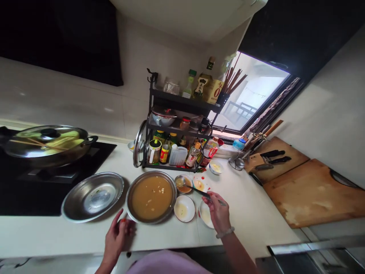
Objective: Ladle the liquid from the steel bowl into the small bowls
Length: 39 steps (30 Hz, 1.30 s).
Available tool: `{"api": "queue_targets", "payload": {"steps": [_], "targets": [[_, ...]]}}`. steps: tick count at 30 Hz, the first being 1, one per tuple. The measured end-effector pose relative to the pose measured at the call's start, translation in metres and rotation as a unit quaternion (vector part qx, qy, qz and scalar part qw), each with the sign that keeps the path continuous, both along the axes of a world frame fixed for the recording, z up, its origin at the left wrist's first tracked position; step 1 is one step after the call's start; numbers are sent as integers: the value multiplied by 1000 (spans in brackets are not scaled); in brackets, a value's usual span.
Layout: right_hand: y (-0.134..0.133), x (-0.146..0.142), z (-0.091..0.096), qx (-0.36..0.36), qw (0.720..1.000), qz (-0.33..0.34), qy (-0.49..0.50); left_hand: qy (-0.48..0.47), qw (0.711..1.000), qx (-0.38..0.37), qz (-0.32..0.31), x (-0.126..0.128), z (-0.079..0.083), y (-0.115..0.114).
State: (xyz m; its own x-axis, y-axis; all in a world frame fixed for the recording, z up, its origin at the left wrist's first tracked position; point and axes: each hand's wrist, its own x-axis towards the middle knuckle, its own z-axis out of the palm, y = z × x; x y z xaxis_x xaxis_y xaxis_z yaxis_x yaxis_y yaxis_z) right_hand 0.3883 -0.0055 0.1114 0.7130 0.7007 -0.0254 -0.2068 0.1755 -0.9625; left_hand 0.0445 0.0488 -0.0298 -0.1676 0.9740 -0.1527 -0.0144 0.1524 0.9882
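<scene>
My right hand [218, 213] is closed around the dark handle of a metal spoon [201, 193]. The spoon's head is over a small bowl of brown liquid [186, 189], at the edge of a wide metal basin [129, 213]. Brown broth [152, 196] with pale bits floating in it fills that basin. My left hand [116, 234] is empty, its index finger stretched out near the basin's lower left rim. A white bowl with a little residue [185, 213] stands below the spoon. Another white bowl [205, 215] is partly hidden by my right hand.
Left of the basin is a metal dish [76, 209]; farther left, a lidded pan [81, 146] sits on the black stove [31, 198]. Behind stands a black rack [185, 133] of bottles and jars. On the right are knives [275, 156] and a wooden cutting board [313, 194].
</scene>
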Motion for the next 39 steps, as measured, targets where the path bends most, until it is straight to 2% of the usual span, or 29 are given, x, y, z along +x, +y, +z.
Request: {"api": "queue_targets", "payload": {"steps": [2,5,6,8,10,11,13,15,17,19,22,25,28,32,36,39], "targets": [[2,-18,-5,-10,999,41,-24,-2,999,-7,42,0,9,-5],[-2,-42,-13,-11,978,125,-164,1,998,-3,68,6,25,-17],[-4,-47,-15,11,959,158,-234,-10,998,-3,65,10,30,-22],[-10,-52,-16,70,900,216,-372,-47,998,-7,38,24,40,-32],[-16,-47,-15,113,846,232,-466,-88,996,-29,-14,47,48,-39],[-19,-40,-14,120,834,222,-491,-103,992,-49,-47,61,53,-41],[-23,-18,-14,109,842,171,-500,-133,980,-83,-121,93,62,-40],[-27,11,-15,79,868,104,-479,-163,964,-105,-184,131,73,-34],[-29,41,-19,48,893,58,-443,-197,950,-121,-211,171,83,-23],[-31,67,-25,19,906,46,-421,-213,936,-160,-230,211,91,-9],[-33,91,-37,-1,909,45,-414,-200,934,-216,-204,265,93,13],[-34,101,-50,1,910,47,-412,-159,939,-258,-163,305,87,32],[-35,106,-60,7,911,43,-409,-140,938,-283,-144,330,75,46],[-34,113,-65,10,912,48,-408,-139,932,-308,-132,351,61,57],[-33,117,-64,16,908,54,-414,-164,924,-312,-150,365,52,61],[-34,118,-63,16,905,58,-422,-179,924,-287,-178,370,47,63]]}}
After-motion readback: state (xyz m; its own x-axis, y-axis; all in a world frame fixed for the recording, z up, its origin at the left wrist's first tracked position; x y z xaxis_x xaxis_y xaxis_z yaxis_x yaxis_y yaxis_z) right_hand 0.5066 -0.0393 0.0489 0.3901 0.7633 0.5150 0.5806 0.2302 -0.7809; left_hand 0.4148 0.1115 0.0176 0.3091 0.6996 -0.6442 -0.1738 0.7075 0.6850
